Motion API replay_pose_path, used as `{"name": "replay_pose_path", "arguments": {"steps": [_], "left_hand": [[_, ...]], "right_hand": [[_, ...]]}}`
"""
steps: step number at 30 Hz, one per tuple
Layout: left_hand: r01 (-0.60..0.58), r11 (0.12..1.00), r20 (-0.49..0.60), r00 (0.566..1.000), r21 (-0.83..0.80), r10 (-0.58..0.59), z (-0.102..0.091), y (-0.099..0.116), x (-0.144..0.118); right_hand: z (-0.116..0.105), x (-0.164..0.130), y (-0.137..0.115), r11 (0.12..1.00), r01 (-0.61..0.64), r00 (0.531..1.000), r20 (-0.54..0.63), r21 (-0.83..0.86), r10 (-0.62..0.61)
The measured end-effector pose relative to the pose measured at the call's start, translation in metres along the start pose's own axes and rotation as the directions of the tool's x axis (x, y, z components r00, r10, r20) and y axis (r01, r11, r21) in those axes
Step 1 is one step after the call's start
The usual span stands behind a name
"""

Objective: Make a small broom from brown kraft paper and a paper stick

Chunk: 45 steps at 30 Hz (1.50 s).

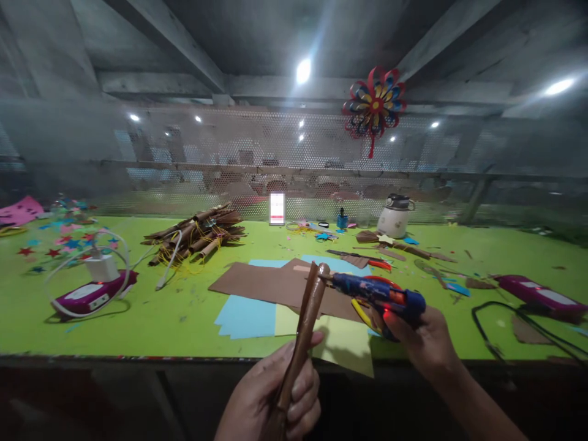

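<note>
- Leftmost on the green worktop (184, 306) lies a magenta power strip (92, 294) with a white charger (101, 267) plugged in and its white cable (68, 269) looped around it; coloured paper stars (64, 242) are scattered behind.
- Further right sits a pile of brown paper rolls (197, 236) tied with yellow string.
- Near the middle, brown card (275, 285) lies across blue paper sheets (243, 315) and a yellow sheet (344, 346).
- Low in front, the left hand (271, 398) has its grip closed around a brown rolled paper stick (305, 324), held tilted with its upper end up and to the right.
- At that upper end, the nozzle of a blue glue gun (381, 295) touches the stick's tip.
- The right hand (420, 340) has its grip wrapped around the glue gun's handle.
- Behind, a white jar (394, 216) stands by the mesh wall, and a paper pinwheel (374, 104) hangs above.
- Far right lies a second magenta power strip (537, 293) beside a black cable (514, 324).
</note>
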State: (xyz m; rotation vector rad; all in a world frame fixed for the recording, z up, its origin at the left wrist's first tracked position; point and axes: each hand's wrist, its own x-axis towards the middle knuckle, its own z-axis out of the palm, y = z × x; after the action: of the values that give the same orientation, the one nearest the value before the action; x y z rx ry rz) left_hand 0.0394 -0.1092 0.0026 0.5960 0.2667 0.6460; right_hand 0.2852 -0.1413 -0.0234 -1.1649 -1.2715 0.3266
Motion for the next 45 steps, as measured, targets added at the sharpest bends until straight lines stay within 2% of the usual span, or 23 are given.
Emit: {"name": "replay_pose_path", "arguments": {"steps": [3, 10, 13, 19, 22, 26, 29, 33, 37, 40, 42, 45], "left_hand": [[-0.001, 1.000, -0.007, 1.000, -0.008, 0.001, 0.002, 0.000, 0.000], [-0.014, 1.000, -0.012, 1.000, -0.025, 0.014, 0.001, 0.000, 0.000], [-0.032, 0.999, -0.016, 0.999, -0.031, 0.031, 0.004, -0.001, -0.001], [-0.089, 0.995, -0.067, 0.994, -0.036, 0.087, 0.012, -0.006, -0.003], [-0.093, 0.995, -0.080, 0.993, -0.029, 0.090, 0.011, -0.007, -0.002], [-0.091, 0.995, -0.062, 0.994, -0.031, 0.089, 0.010, -0.008, -0.001], [-0.097, 0.995, -0.072, 0.993, -0.025, 0.095, 0.012, -0.007, 0.000], [-0.104, 0.995, -0.085, 0.991, -0.006, 0.103, 0.012, -0.005, 0.000], [-0.101, 0.995, -0.092, 0.991, -0.007, 0.100, 0.010, -0.006, 0.002], [-0.098, 0.995, -0.101, 0.990, -0.001, 0.098, 0.010, -0.007, 0.002], [-0.089, 0.996, -0.108, 0.990, 0.004, 0.088, 0.012, -0.007, 0.003], [-0.081, 0.997, -0.108, 0.991, 0.006, 0.081, 0.013, -0.005, 0.004]], "right_hand": [[0.001, 0.006, 0.001, 1.000, 0.020, 0.999, -0.033, 0.015, -0.019], [0.003, -0.019, -0.006, 0.999, 0.008, 0.996, 0.086, -0.048, -0.004], [0.000, -0.018, -0.010, 0.998, 0.033, 0.991, 0.133, -0.053, -0.025], [-0.005, -0.011, -0.011, 0.996, 0.078, 0.995, 0.070, -0.053, -0.074], [-0.005, -0.023, -0.020, 0.988, 0.102, 0.985, 0.152, -0.114, -0.085], [-0.004, -0.031, -0.032, 0.986, 0.138, 0.967, 0.228, -0.097, -0.113], [-0.003, -0.027, -0.034, 0.990, 0.122, 0.963, 0.251, -0.069, -0.101], [-0.002, -0.023, -0.035, 0.994, 0.059, 0.977, 0.207, -0.089, -0.039], [-0.001, -0.030, -0.033, 0.998, 0.035, 0.952, 0.307, -0.057, -0.016], [-0.002, -0.033, -0.030, 0.998, 0.033, 0.965, 0.261, -0.051, -0.018], [-0.003, -0.032, -0.028, 0.993, 0.056, 0.981, 0.191, -0.106, -0.035], [-0.004, -0.028, -0.024, 0.986, 0.047, 0.989, 0.149, -0.159, -0.023]]}}
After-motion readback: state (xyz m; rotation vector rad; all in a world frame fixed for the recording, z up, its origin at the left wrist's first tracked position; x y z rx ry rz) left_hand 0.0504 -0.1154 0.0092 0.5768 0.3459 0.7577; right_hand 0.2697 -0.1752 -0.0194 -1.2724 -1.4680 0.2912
